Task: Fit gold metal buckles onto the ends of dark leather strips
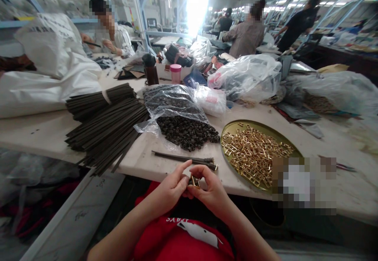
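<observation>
My left hand and my right hand meet just off the table's front edge, fingers closed. Between their fingertips is a small gold buckle, pinched by the right hand. A short dark bit of strap shows at the buckle on the left hand's side; most of it is hidden by the fingers. Just beyond the hands, a few narrow dark straps lie on the table, with gold metal at their right end. Farther back is a heap of small dark loops, spilling from a clear plastic bag.
A round gold tray of many gold buckles stands right. Dark strips are stacked left, near a white sack. Behind stand a dark bottle and a pink-lidded jar. A co-worker sits across the table.
</observation>
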`<state>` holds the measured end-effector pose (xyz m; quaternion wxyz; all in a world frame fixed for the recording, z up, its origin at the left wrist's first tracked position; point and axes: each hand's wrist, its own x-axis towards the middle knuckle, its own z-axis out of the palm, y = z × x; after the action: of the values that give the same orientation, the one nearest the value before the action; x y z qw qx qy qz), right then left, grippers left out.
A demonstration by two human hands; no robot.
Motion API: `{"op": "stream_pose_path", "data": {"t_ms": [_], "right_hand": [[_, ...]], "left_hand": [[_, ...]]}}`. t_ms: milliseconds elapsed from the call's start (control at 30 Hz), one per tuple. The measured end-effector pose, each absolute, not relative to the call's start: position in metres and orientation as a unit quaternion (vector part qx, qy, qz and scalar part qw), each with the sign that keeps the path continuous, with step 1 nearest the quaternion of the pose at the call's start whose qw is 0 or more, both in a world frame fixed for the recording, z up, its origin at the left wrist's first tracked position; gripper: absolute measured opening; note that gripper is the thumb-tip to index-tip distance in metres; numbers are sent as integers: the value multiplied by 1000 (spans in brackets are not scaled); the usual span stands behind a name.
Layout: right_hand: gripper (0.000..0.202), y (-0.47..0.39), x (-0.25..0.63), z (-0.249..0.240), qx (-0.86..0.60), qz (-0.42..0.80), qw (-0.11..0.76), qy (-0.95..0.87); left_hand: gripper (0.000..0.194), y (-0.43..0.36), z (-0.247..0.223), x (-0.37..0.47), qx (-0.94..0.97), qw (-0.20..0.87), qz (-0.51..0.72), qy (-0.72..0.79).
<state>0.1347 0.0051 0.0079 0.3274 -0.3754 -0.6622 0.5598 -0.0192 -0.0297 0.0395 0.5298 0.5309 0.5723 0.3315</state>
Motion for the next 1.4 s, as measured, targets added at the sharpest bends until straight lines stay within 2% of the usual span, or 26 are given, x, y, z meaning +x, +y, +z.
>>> {"op": "stream_pose_path", "data": {"t_ms": [100,367,833,1067,1233,1400], "right_hand": [[31,8,135,11,-363,522,317,-704],[21,12,129,14,-373,502,299,-720],[15,12,131,9,-418,529,343,-654],[48,4,139,19,-374,591,375,-608],[31,-1,139,20,-349,618,404,-577],[28,-4,140,22,-316,662,429,-528]], "left_hand": [[50,-31,42,-22,549,538,307,561],[56,-28,42,-29,599,528,263,542],[57,-23,31,-19,591,537,282,532],[52,-25,30,-17,559,569,326,508],[52,-31,33,-17,562,564,326,510],[55,-35,38,-14,562,570,326,503]]}}
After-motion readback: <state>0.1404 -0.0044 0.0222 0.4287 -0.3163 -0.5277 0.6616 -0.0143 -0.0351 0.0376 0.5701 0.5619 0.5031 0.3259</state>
